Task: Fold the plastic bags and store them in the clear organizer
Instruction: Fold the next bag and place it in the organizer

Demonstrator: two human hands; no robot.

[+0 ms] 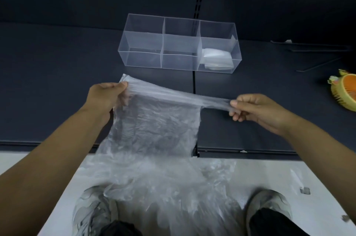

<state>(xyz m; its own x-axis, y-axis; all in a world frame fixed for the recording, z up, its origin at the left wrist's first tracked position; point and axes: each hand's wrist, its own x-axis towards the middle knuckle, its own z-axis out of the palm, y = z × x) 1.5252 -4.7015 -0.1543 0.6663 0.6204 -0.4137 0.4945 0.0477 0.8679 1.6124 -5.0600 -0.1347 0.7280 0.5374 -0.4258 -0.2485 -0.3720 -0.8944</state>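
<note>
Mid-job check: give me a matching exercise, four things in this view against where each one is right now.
Things
1. plastic bag
2. folded white plastic
3. clear organizer
4. orange-and-yellow object

Places
A. at the far right edge of the dark shelf
B. inside the organizer's right-end section
C. pinched and stretched between the left hand and the right hand
D. standing on the shelf, beyond both hands

Pairs: 1-C, 2-B, 3-D, 4-A
</note>
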